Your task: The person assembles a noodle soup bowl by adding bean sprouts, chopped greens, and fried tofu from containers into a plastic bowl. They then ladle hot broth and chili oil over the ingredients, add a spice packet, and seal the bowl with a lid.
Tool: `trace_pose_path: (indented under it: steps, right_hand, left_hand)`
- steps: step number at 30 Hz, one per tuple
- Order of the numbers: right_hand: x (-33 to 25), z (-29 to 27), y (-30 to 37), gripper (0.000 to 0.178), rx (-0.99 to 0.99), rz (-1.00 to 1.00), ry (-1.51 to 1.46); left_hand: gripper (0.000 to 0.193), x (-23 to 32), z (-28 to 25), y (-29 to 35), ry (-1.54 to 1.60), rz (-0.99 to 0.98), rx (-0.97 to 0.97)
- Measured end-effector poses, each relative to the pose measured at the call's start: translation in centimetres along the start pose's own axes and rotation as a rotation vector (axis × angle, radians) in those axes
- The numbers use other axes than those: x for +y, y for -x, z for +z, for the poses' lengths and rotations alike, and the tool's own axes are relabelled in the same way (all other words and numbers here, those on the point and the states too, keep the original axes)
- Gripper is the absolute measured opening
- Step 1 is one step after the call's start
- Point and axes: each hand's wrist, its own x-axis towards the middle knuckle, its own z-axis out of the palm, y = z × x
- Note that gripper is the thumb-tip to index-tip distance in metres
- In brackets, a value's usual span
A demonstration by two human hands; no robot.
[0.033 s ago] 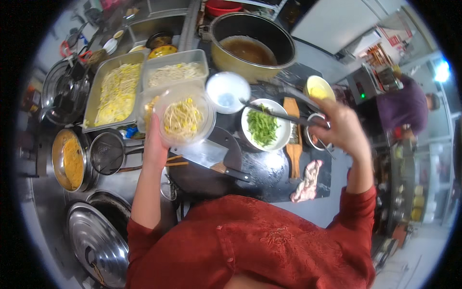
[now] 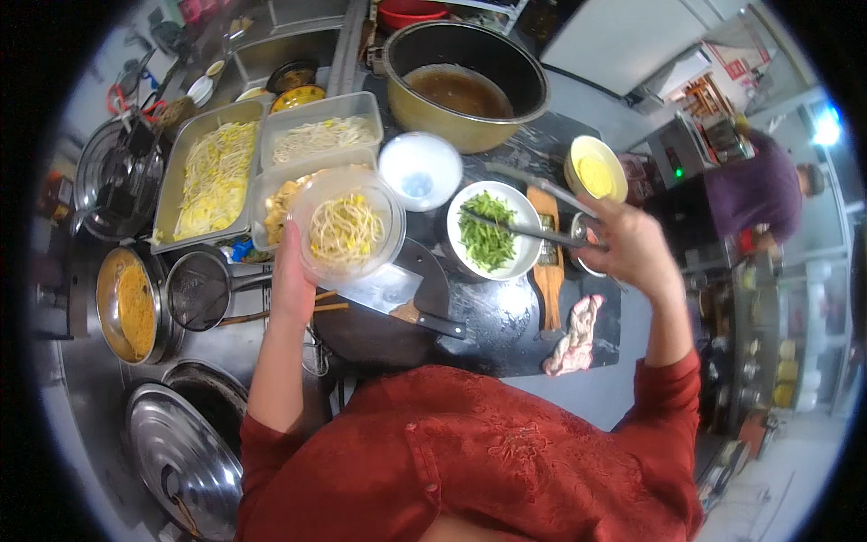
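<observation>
My left hand (image 2: 294,282) holds up a clear plastic bowl (image 2: 386,222) with a heap of bean sprouts (image 2: 346,228) in it. My right hand (image 2: 632,248) is closed around metal tongs (image 2: 545,234), whose two arms are spread apart. One arm of the tongs crosses above a white bowl (image 2: 454,242) of chopped greens (image 2: 489,246); the other reaches past that bowl's far side. Whether the lower tip touches the greens I cannot tell. Below the plastic bowl, a cleaver (image 2: 379,291) lies on a round dark board (image 2: 361,336).
Trays of bean sprouts (image 2: 215,176) and pale strips (image 2: 321,138) stand at far left. Behind is a large pot (image 2: 479,131) of brown liquid. A white bowl (image 2: 421,170), wooden grater (image 2: 549,294), yellow bowl (image 2: 614,163) and crumpled cloth (image 2: 575,339) surround the greens. Another person (image 2: 763,194) stands far right.
The tongs have come down and nearer, their lower arm now across the greens. My right hand has shifted slightly left and down. My left hand keeps the bowl in nearly the same place.
</observation>
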Motion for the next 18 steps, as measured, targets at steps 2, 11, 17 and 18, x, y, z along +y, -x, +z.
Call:
trace_pose_path:
  steps: [2,11,17,18]
  right_hand:
    - [1.7,5.0,2.0,0.073,-0.092,0.037,0.079]
    - [2.1,17.6,0.4,0.052,0.098,0.112,-0.187]
    - [3.4,14.5,3.0,0.035,0.133,0.087,-0.308]
    - [3.5,13.3,3.5,0.036,0.142,0.081,-0.344]
  left_hand:
    - [0.061,-2.1,0.6,1.1,-0.029,-0.020,0.036]
    - [0.059,-8.0,4.6,2.4,-0.106,-0.067,0.098]
    - [0.055,-10.1,5.9,2.4,-0.242,-0.076,0.162]
    - [0.054,-10.6,6.1,2.3,-0.282,-0.048,0.166]
